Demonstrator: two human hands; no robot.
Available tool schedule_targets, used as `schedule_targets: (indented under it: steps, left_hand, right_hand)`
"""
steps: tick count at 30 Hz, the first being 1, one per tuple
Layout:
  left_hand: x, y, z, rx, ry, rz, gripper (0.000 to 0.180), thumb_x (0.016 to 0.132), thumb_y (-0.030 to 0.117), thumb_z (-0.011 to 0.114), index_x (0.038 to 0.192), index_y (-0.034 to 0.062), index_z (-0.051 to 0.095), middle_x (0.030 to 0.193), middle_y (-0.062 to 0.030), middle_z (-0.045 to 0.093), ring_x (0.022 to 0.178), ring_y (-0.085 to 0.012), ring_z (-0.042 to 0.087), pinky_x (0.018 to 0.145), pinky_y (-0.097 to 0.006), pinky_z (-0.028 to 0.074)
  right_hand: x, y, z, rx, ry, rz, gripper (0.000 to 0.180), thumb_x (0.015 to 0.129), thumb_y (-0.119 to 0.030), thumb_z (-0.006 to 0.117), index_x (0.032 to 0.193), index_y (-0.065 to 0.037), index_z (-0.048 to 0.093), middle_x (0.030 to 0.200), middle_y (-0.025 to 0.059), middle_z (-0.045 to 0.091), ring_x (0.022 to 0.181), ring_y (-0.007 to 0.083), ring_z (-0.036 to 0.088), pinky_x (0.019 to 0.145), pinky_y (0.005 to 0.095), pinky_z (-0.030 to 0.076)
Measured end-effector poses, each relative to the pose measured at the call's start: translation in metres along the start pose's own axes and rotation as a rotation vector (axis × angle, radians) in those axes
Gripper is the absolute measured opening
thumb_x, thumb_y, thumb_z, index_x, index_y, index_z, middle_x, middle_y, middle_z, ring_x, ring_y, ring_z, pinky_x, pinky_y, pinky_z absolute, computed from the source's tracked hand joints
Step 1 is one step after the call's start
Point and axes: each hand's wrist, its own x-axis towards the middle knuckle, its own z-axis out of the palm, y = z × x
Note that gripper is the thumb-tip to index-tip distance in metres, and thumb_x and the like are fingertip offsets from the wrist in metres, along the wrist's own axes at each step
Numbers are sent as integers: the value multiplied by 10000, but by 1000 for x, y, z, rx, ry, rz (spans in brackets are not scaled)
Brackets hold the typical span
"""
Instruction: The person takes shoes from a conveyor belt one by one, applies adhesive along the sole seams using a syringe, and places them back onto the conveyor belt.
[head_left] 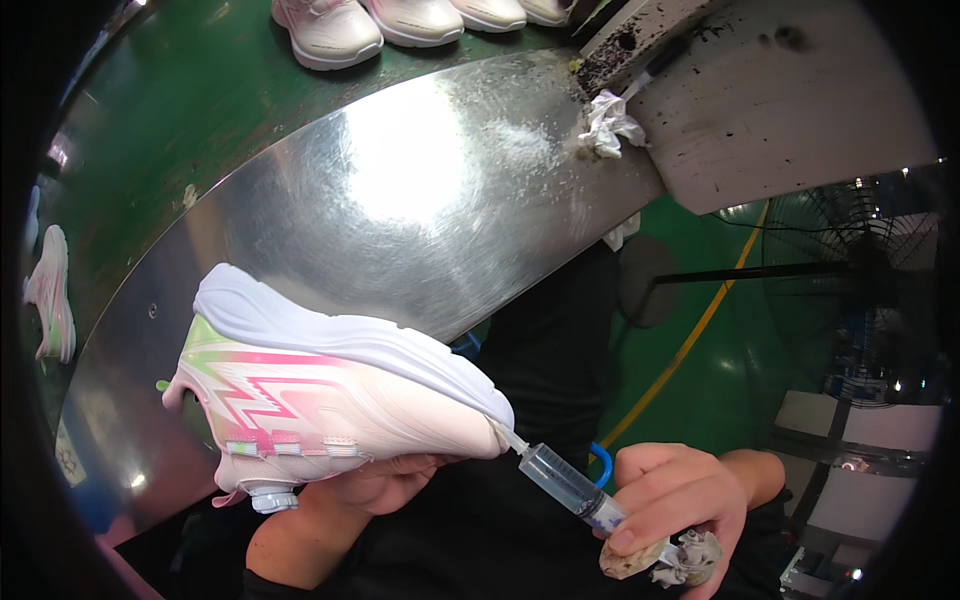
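A pale pink and white sneaker (300, 385) with green heel accents and a pink zigzag is held on its side-turned back, its thick white sole facing up and away. My left hand (375, 485) grips it from below, partly hidden behind the upper. In my right hand (675, 490) is a clear syringe (562, 480) with pale liquid in the barrel. Its narrow tip touches the toe, at the seam between sole and upper. Dirty, crumpled wrapping (690, 557) covers the plunger end by my fingers. A white dial (272, 498) hangs at the shoe's tongue side.
A shiny metal ledge (300, 240) lies beyond the shoe, beside a green surface (200, 130) bearing several similar shoes (335, 35). Another shoe (52, 295) is at far left. Crumpled white tissue (610, 125) rests by a stained panel (790, 110). A fan (860, 230) stands at right.
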Motion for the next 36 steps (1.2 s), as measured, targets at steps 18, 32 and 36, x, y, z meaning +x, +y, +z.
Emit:
schedule_targets:
  steps: [18, 32, 36]
  left_hand:
    - [29, 0, 10, -142, -10, 104, 697, 782, -94, 663, 1369, 183, 409, 1230, -82, 575, 1088, -238, 604, 885, -336, 539]
    - [33, 9, 14, -159, -194, 45, 454, 873, 97, 643, 1296, 50, 483, 1192, -142, 601, 1166, -293, 559, 869, -292, 566]
    - [30, 7, 16, -163, -174, 47, 462, 883, 97, 633, 1313, 61, 467, 1235, -145, 576, 1178, -290, 553, 856, -295, 568]
  right_hand:
    - [9, -6, 11, -357, -22, -34, 627, 729, -489, 756, 1075, 7, 591, 911, 46, 678, 712, 198, 618, 551, 317, 346]
    - [10, 22, 31, -902, 60, -135, 447, 712, -414, 762, 1039, -124, 668, 852, 6, 647, 582, 132, 414, 503, 229, 295]
    - [-2, 31, 33, -911, 52, -133, 402, 715, -431, 756, 1017, -184, 661, 799, -31, 606, 570, 117, 323, 467, 216, 255]
